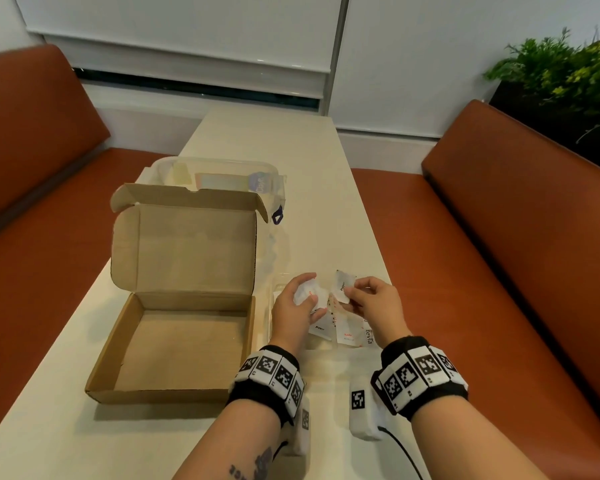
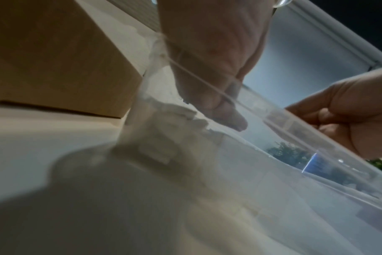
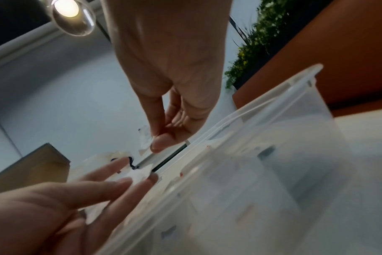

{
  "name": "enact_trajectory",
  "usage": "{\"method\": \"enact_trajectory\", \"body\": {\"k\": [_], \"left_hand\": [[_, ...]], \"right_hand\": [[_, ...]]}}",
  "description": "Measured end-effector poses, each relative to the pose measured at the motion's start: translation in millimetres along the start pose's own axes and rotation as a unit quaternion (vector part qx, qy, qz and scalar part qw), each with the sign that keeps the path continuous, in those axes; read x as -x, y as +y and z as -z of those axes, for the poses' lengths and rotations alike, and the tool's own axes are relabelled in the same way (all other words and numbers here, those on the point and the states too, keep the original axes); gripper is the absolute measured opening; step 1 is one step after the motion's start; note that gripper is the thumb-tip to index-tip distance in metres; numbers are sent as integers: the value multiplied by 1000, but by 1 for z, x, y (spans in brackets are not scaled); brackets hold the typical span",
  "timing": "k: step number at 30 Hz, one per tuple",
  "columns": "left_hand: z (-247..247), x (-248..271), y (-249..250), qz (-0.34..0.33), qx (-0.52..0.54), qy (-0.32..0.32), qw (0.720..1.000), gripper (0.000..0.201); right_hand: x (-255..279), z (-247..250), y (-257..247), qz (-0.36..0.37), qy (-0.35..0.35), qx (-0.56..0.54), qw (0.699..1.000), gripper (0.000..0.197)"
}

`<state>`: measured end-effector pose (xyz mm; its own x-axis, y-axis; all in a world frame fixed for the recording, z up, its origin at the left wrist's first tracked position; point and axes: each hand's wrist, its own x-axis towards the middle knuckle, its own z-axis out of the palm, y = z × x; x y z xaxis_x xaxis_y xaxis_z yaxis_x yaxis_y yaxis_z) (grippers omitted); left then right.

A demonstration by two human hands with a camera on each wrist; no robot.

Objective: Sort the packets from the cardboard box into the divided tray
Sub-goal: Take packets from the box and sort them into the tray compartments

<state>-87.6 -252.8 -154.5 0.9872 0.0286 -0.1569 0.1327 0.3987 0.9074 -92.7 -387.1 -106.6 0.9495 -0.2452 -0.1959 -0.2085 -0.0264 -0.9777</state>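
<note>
The cardboard box (image 1: 177, 341) lies open and empty at the left of the table. Right beside it stands the clear divided tray (image 1: 270, 317), with white packets (image 1: 347, 336) marked salt, pepper and stevia lying in it. Over the tray my left hand (image 1: 309, 292) holds a small bunch of white packets (image 1: 303, 291). My right hand (image 1: 352, 292) pinches one white pepper packet (image 1: 343, 284) between thumb and forefinger, close to the left hand. The right wrist view shows that pinch (image 3: 161, 143) on the packet (image 3: 145, 139), above the tray's rim (image 3: 273, 96).
A clear plastic container (image 1: 222, 174) with a lid stands behind the box's raised flap (image 1: 187, 244). The narrow cream table (image 1: 291, 150) runs between two orange benches (image 1: 499, 254). A green plant (image 1: 568, 74) grows at the far right.
</note>
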Motion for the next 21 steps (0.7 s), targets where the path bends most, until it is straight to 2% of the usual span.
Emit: {"method": "enact_trajectory", "body": {"k": [3, 10, 13, 15, 18, 21], "left_hand": [[-2, 0, -2, -3, -12, -6, 1000, 49], [-3, -2, -3, 29, 21, -3, 999, 13], [-4, -2, -4, 22, -4, 25, 999, 9], [-3, -3, -6, 21, -25, 33, 999, 8], [-3, -1, -7, 14, -43, 22, 999, 3], [-3, -2, -6, 9, -29, 33, 999, 2]], "right_hand": [[3, -5, 1, 4, 6, -10, 1000, 16], [6, -12, 10, -12, 4, -37, 999, 13], [5, -13, 12, -11, -6, -14, 1000, 13], [4, -13, 10, 17, -16, 36, 999, 9], [1, -11, 4, 89, -35, 136, 986, 22], [-2, -7, 1, 116, -28, 156, 981, 9]]}}
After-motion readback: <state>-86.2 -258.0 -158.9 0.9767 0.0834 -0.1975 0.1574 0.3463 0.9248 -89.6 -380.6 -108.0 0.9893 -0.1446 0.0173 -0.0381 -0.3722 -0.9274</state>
